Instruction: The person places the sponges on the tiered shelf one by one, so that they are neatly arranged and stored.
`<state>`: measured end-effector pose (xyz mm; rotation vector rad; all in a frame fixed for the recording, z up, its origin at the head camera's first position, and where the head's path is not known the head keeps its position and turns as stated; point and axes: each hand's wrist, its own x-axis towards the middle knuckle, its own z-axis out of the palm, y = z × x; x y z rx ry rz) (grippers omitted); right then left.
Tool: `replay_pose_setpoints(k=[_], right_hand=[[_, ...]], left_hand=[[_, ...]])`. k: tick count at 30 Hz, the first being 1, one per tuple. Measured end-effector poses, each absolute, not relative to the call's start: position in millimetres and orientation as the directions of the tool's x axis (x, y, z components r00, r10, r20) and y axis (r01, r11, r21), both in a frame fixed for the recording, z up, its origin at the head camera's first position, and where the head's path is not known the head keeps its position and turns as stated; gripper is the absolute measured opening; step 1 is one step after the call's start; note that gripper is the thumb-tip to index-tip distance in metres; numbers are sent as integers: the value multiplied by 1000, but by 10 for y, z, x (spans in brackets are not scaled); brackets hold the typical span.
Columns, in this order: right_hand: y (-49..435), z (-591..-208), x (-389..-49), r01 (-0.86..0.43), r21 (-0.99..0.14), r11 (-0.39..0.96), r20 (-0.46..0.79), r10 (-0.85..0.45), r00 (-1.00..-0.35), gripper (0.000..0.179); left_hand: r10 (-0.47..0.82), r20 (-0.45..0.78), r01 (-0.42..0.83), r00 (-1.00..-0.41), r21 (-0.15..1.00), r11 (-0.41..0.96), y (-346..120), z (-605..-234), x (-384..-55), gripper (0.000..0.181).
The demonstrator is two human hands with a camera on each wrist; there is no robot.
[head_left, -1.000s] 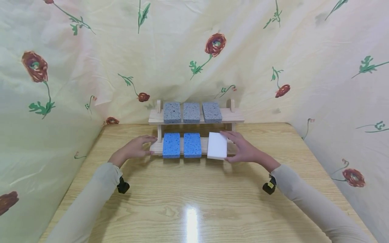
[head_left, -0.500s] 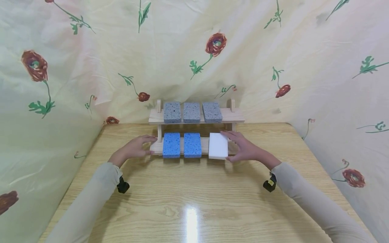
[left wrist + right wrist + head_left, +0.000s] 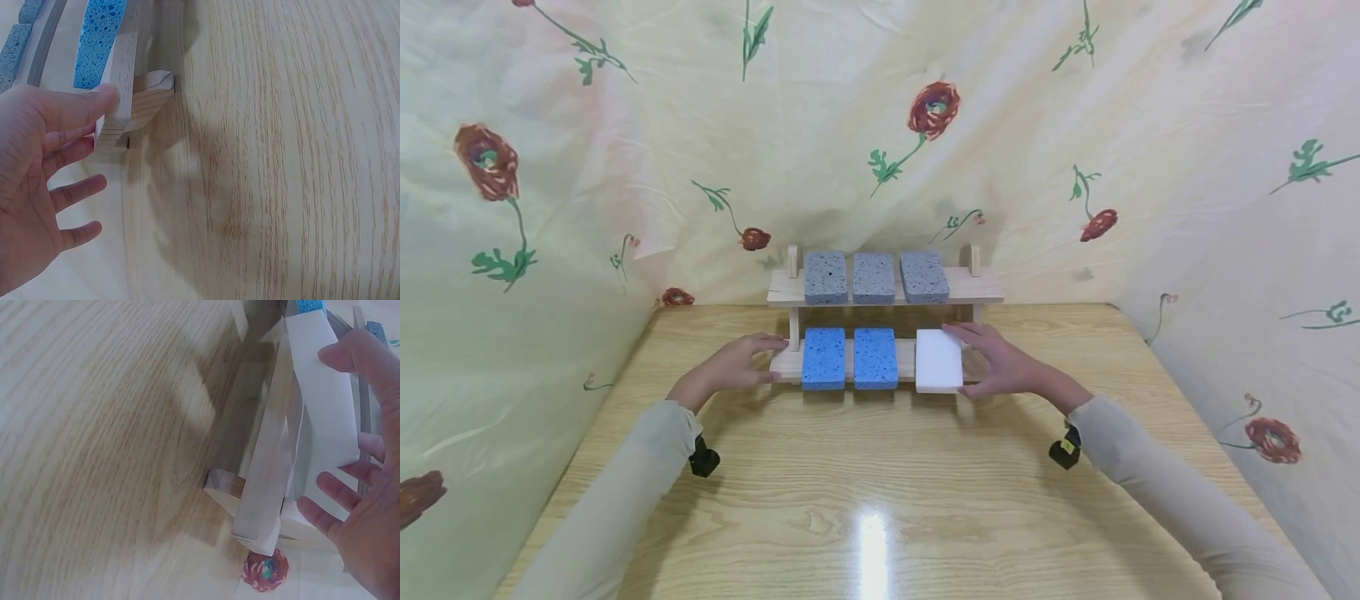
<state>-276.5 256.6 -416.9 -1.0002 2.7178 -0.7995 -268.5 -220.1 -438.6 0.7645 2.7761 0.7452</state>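
On the lower board of a two-tier wooden shelf (image 3: pixel 786 364) lie two speckled blue sponges (image 3: pixel 823 358) and, to their right, a smooth white sponge (image 3: pixel 938 360). My right hand (image 3: pixel 1009 367) holds the white sponge from its right side, thumb (image 3: pixel 340 355) at the front face and fingers around the back edge. At the shelf's left end, my left hand (image 3: pixel 730 364) pinches the lower board (image 3: pixel 122 94) between thumb and fingers; its two lowest fingers stick out free. The back of the white sponge is hidden in the right wrist view.
Several grey speckled sponges (image 3: pixel 873 278) lie in a row on the upper board (image 3: pixel 977 287). Behind the shelf hangs a flowered cloth (image 3: pixel 820 150), which also runs along both sides. The wood-grain table (image 3: pixel 790 483) stretches out in front.
The white sponge has shifted slightly right and turned straighter, with its front edge now level. My right thumb has moved slightly right at its front corner. My left hand has stayed still.
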Motion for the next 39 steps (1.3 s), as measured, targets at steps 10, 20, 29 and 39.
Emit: replay_pose_setpoints(k=[10, 20, 29, 39], right_hand=[[2579, -4211, -2822, -582, -493, 647, 45, -649, -759, 108], [2574, -4236, -2870, -559, -536, 633, 21, -652, -758, 107], [2563, -4250, -2906, -581, -528, 619, 43, -664, -747, 106], [2522, -4262, -2932, -591, -524, 613, 48, -671, -740, 105]], left_hand=[[519, -22, 438, -854, 507, 742, -2202, -4372, -2669, 57], [514, -23, 433, -857, 510, 743, -2206, -4389, -2677, 57], [511, -24, 427, -859, 516, 742, -2207, -4386, -2678, 57], [519, -22, 434, -854, 519, 737, -2206, -4403, -2693, 58]])
